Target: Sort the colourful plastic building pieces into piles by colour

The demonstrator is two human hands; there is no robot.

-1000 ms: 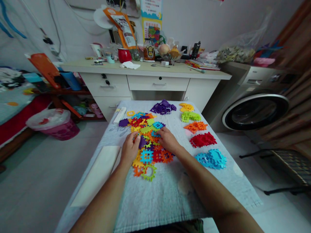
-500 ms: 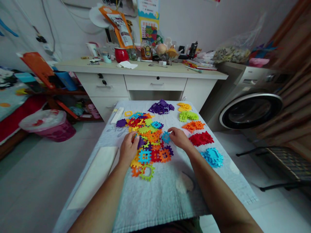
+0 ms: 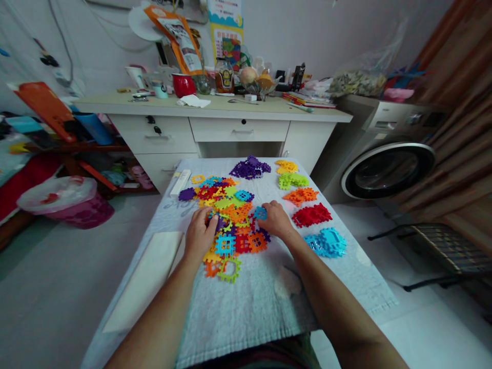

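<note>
Tiles [image 3: 234, 211] with toothed edges, in six colours, lie in a loose heap on a cloth-covered table [image 3: 246, 302] between a person's two hands, which are apart. The right hand [image 3: 275, 219] sets its fingertips to a blue tile [image 3: 260, 212] at the heap's right side; whether they pinch it or merely touch it cannot be told. The left hand [image 3: 200, 230] curls at the opposite edge, thumb beside a purple tile [image 3: 220, 224], any grip hidden by its own fingers. Ahead of both hands sits a purple pile [image 3: 249, 168]; to the right hand's right run a yellow pile [image 3: 286, 166], lime-green pile [image 3: 293, 180], orange pile [image 3: 300, 196], red pile [image 3: 312, 214] and, nearest the right forearm, a blue pile [image 3: 327, 242]. Snagging looks the likeliest trouble: teeth overlap throughout the heap, so a tile lifted fast could drag a neighbour along or send the upper layer sliding. A shallow fingertip hold on so thin a piece might let it slip. With the piles so close together, a low wrist or forearm could knock red tiles into blue. A lime-green tile [image 3: 229, 270], lying between the forearms, could be swept aside by either.
</note>
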